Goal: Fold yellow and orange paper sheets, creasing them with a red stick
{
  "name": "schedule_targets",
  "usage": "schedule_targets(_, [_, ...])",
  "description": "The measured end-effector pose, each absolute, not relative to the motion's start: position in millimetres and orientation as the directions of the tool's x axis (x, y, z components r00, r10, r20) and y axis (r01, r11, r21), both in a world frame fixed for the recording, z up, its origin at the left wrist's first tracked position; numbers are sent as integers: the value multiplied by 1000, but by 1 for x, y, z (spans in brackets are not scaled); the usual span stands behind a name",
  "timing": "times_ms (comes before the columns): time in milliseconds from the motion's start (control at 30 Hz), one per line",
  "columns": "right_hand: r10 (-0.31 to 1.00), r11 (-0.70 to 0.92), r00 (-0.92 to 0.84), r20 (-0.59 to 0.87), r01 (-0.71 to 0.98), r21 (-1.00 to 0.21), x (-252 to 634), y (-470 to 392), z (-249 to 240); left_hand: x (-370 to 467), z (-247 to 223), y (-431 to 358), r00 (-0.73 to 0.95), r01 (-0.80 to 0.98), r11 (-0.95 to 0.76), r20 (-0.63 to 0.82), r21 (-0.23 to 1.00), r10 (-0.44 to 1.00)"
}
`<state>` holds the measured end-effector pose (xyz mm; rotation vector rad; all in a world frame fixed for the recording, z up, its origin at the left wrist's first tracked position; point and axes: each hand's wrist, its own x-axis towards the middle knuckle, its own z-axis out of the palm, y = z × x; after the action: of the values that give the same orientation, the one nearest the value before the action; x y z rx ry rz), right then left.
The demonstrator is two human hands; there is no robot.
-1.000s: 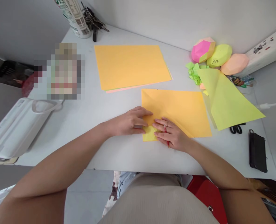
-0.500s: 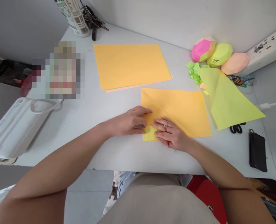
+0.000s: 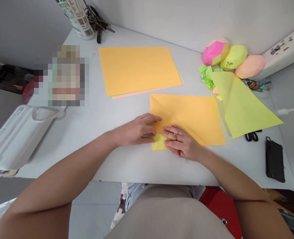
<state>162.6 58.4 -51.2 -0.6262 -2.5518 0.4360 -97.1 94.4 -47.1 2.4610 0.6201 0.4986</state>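
A creased orange sheet of paper (image 3: pixel 199 116) lies on the white desk in front of me. On its lower left corner is a small yellow piece of paper (image 3: pixel 158 143). My left hand (image 3: pixel 145 128) rests at the sheet's left edge, fingers apart and bent, their tips touching the paper. From the right, my right hand (image 3: pixel 183 142) presses down on the orange sheet and the yellow piece. Between its fingers is tucked a thin red pen-like stick (image 3: pixel 179 153) with a silvery tip; the fingers hide most of it.
A stack of coloured sheets (image 3: pixel 139 69) lies farther back. A folded yellow-green sheet (image 3: pixel 243 106) partly covers black-handled scissors (image 3: pixel 251 136) at right, near a black case (image 3: pixel 274 160). Faceted paper shapes (image 3: pixel 233 58) stand behind. A white machine (image 3: pixel 22 132) sits at left.
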Motion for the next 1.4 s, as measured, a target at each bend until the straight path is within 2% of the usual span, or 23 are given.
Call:
schedule_targets(433, [514, 834, -791, 334, 368, -411, 163, 57, -52, -88, -46, 84, 808, 425, -723, 132, 544, 574])
schedule_targets(1400, [505, 842, -789, 350, 363, -398, 163, 56, -51, -90, -44, 85, 823, 413, -711, 101, 570, 559])
